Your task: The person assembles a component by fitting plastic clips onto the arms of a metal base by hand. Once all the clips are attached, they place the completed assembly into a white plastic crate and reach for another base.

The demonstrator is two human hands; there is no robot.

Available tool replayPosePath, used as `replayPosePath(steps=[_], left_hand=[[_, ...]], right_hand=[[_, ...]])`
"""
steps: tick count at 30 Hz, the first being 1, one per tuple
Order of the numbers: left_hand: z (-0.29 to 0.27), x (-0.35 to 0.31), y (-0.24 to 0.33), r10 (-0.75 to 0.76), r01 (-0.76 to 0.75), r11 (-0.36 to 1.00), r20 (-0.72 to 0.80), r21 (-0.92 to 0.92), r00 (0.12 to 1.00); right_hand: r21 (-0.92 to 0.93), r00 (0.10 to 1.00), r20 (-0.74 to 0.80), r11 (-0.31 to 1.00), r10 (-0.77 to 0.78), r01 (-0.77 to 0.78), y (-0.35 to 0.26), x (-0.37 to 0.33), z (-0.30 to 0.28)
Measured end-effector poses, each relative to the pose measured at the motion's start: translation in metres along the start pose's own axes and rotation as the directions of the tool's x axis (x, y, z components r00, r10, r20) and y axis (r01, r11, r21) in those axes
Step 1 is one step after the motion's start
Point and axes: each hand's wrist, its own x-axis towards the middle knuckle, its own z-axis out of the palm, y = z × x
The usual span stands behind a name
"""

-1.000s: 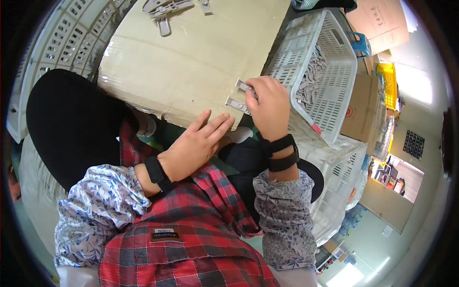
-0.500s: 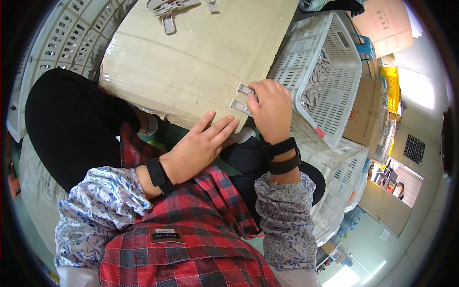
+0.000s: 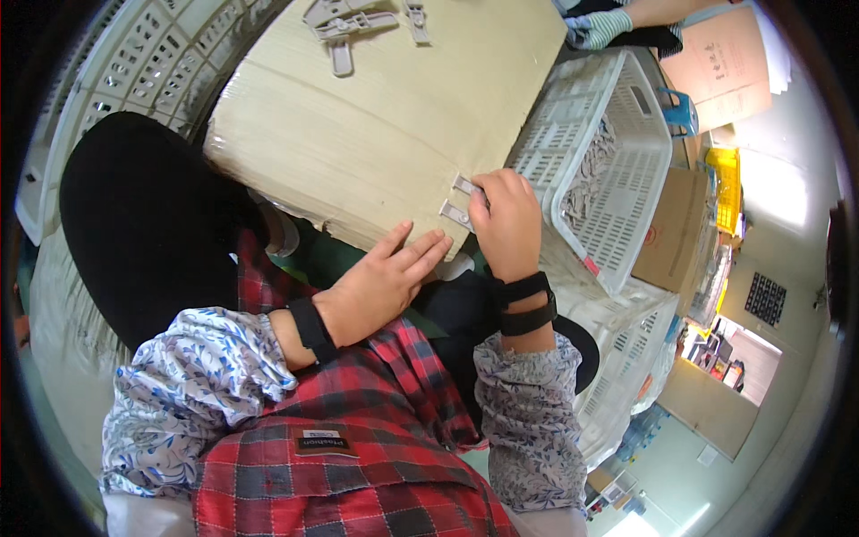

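Since the moment before, very little has shifted: the right hand has stayed at the near right corner of the cardboard sheet, and the left hand has edged a little closer along the near edge, its fingers now reaching almost to the two small grey plastic pieces. Those pieces lie side by side at the very corner of the cardboard, just as they did earlier. The right hand is curled down over them, fingertips pinching or pressing the upper piece; whether it truly grips it I cannot tell, since the knuckles hide the contact. The left hand lies flat and open, palm down on the cardboard edge, holding nothing. Both wrists wear black bands over blue-flowered sleeves, and a red plaid garment covers the lap below.

The cardboard serves as the work surface, pale and bare across its middle. At its far edge sits a small cluster of grey plastic clips. Just to the right of the working hand stands a white slotted plastic crate with a heap of grey parts inside, touching or nearly touching the cardboard's corner. More white crates curve round the left side. A brown cardboard box stands beyond the right crate, and at the top right another person's striped sleeve shows. A large black rounded shape fills the left.
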Motion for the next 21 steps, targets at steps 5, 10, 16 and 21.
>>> replayPosePath(steps=[5,10,16,21], left_hand=[[-0.001,-0.002,0.0,0.009,-0.009,0.999,-0.005,0.035,1.0],[0.001,-0.001,0.005,0.036,-0.04,0.994,0.04,0.101,0.999],[0.03,0.003,0.013,-0.025,0.032,0.991,-0.058,0.131,0.998],[0.0,-0.006,0.004,0.065,-0.093,0.986,0.195,0.137,0.979]], right_hand=[[-0.028,1.0,0.011,1.0,0.005,-0.005,-0.017,0.024,-0.008],[0.132,0.993,-0.042,0.985,-0.106,0.111,-0.074,0.116,0.025],[-0.07,0.997,-0.023,0.995,-0.07,0.068,-0.095,0.168,0.076],[-0.122,0.952,0.307,0.991,-0.013,0.053,-0.093,0.117,0.036]])
